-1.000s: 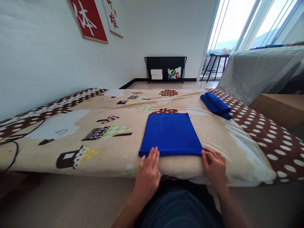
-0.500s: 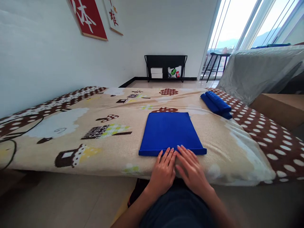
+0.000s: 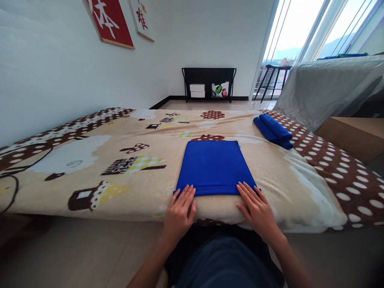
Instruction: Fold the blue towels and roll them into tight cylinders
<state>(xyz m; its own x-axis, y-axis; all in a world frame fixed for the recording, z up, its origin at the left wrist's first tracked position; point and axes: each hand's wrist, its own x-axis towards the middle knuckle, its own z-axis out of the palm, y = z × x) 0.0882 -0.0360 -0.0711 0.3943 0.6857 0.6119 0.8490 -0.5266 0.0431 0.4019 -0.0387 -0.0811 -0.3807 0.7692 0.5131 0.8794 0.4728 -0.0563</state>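
Blue cloth [image 3: 213, 164] | near edge under fingers [image 3: 251, 195] | rest beyond them

Past the far edge of your bed [image 3: 163, 182] stands a rack [image 3: 209, 75]; beyond the far right corner, a stool [image 3: 278, 67] by a bright window [image 3: 289, 30].

This looks like a room in a home: a wide patterned blanket [image 3: 168, 154], as on a bed, spreads from nine to three o'clock. A red wall hanging [image 3: 112, 26] shows at eleven, a low black shelf [image 3: 208, 75] at twelve, and a stool [image 3: 277, 67] beside tall windows [image 3: 289, 28] at one.
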